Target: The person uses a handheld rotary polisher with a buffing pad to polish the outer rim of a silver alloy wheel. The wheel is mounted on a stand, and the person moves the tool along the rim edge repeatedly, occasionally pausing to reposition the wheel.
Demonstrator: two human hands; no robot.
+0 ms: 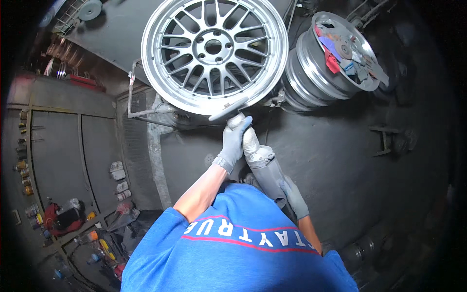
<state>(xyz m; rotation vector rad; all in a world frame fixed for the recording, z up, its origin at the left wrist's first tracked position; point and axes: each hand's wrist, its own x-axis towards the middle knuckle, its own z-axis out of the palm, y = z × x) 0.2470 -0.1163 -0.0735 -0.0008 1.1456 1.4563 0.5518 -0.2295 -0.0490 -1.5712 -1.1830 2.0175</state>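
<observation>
L hand (236,137) grasping grinder (267,176) up front, nearest spoked wheel (224,52) dead ahead; long axis slants back-right to R hand (295,197), grip part-hidden, can't tell.

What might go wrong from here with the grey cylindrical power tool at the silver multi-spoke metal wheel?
The grey-gloved left hand grips close to the flat grey disc; a slip might bring them together.
The disc sits at the lower rim of the silver metal wheel, so tilting could mark it.
The crumpled whitish wrapping on the grey power tool may loosen and catch.
</observation>
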